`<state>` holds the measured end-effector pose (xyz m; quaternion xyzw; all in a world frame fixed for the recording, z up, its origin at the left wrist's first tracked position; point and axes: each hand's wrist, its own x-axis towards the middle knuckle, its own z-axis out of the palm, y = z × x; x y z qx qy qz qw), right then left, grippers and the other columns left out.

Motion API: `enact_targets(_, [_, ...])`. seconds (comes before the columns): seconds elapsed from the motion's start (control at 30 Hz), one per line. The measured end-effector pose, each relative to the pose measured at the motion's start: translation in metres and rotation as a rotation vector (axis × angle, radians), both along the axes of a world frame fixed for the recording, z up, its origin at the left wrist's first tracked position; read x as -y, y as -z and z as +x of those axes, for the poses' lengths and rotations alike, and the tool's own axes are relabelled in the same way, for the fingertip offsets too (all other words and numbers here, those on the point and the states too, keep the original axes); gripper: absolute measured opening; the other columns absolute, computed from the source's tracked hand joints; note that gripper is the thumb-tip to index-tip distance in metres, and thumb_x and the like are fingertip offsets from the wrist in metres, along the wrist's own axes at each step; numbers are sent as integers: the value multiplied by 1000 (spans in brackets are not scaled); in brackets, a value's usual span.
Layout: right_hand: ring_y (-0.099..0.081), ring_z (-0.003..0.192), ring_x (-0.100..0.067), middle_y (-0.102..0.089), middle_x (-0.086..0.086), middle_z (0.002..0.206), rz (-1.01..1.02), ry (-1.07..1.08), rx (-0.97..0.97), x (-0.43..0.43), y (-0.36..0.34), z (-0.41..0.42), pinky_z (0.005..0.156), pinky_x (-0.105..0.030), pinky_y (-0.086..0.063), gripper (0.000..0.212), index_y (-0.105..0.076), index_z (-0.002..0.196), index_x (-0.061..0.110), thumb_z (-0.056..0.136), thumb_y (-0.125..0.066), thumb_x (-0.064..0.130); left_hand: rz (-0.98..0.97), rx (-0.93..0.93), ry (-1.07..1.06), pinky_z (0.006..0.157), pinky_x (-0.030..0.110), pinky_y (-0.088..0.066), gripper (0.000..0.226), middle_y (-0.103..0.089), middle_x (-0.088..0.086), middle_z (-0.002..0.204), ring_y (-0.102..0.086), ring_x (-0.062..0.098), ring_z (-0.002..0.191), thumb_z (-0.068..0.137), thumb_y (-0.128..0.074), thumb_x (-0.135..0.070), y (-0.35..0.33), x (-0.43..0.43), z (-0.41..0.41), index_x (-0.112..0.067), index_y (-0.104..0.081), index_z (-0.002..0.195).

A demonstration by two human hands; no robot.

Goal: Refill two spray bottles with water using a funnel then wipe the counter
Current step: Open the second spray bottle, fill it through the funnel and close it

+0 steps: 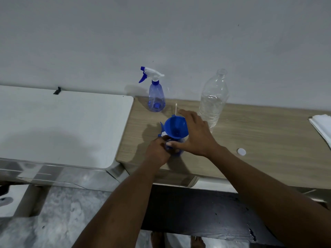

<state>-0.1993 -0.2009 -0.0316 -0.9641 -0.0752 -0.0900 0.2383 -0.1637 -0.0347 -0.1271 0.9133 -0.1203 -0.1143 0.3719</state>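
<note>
The blue funnel (174,126) sits in the open spray bottle (175,150) near the front of the surface (259,133). The left hand (157,151) grips the bottle. The right hand (197,135), fingers straight, rests against the funnel's right side.

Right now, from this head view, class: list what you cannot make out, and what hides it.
Head view only.
1. Near spray bottle: body covered by the left hand and right hand; its water level cannot be told.
2. Funnel: spout hidden under its own bowl.
3. White cloth: cut off by the right edge.
4. Loose sprayer: mostly behind the funnel.
</note>
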Motion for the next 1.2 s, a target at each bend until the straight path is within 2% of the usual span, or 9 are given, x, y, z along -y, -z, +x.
enact_targets(0.1, [-49, 126, -22, -46, -3, 143, 110, -9, -23, -1, 1, 7, 100, -46, -46, 105, -32, 147, 18, 64, -80, 61, 25, 8, -12, 63, 21, -41, 26, -57, -16, 82, -57, 7, 76, 81, -75, -37, -2, 0, 1, -36, -56, 99])
enact_targets(0.17, [-52, 120, -20, -48, -3, 140, 140, -6, -2, -1, 0, 8, 97, -39, -49, 104, -33, 146, 19, 63, -79, 61, -3, -12, -18, 59, 17, -38, 32, -54, -19, 79, -57, 5, 76, 77, -77, -36, -2, 0, 1, -41, -54, 100])
enact_targets(0.33, [-54, 116, -17, -50, -1, 136, 150, -6, 49, -2, -5, 7, 95, -38, -51, 100, -35, 142, 22, 63, -80, 63, -30, -61, -25, 71, 25, -49, 41, -64, -12, 92, -60, 8, 83, 74, -80, -42, 4, 0, 6, -36, -59, 109])
enact_targets(0.53, [-54, 116, -15, -51, 0, 135, 152, -1, 60, -3, -12, 6, 95, -38, -51, 97, -36, 141, 22, 64, -79, 62, -71, -106, -26, 77, 30, -50, 50, -66, -9, 95, -60, 10, 85, 72, -81, -46, 7, 1, 10, -35, -59, 115])
enact_targets(0.7, [-54, 116, -16, -51, -1, 135, 153, 6, 65, -3, -15, 6, 97, -41, -50, 97, -37, 141, 20, 64, -85, 55, -143, -161, -21, 87, 39, -53, 54, -65, -5, 108, -61, 16, 97, 71, -84, -36, 6, 2, 10, -29, -59, 118])
enact_targets(0.9, [-52, 113, -11, -50, -1, 134, 173, 16, 50, -5, -14, 7, 92, -26, -45, 98, -38, 141, 21, 63, -82, 59, -102, -102, -14, 79, 31, -51, 52, -63, -14, 95, -60, 9, 87, 68, -83, -47, 4, 0, 8, -40, -58, 113])
enact_targets(0.97, [-51, 113, -9, -50, 1, 133, 246, 45, 31, -3, -12, 8, 89, -19, -42, 94, -39, 139, 24, 63, -84, 52, -96, -97, -7, 82, 32, -50, 54, -63, -14, 99, -59, 9, 90, 69, -83, -46, 3, 0, 8, -39, -59, 116])
enact_targets(1.07, [-57, 108, -14, -52, 2, 122, 506, 147, -75, 3, -6, 8, 83, -21, -47, 92, -36, 140, 30, 63, -86, 31, -96, -91, 15, 82, 32, -50, 54, -65, -10, 102, -61, 12, 91, 71, -83, -40, -1, -1, 7, -35, -59, 119])
enact_targets(1.2, [-56, 108, -15, -50, 4, 120, 739, 218, -169, 16, 6, 0, 87, -28, -51, 87, -35, 144, 35, 68, -76, 24, -119, -31, 36, 64, 16, -36, 52, -60, -17, 90, -58, 8, 82, 70, -82, -37, -4, -5, 4, -35, -61, 118])
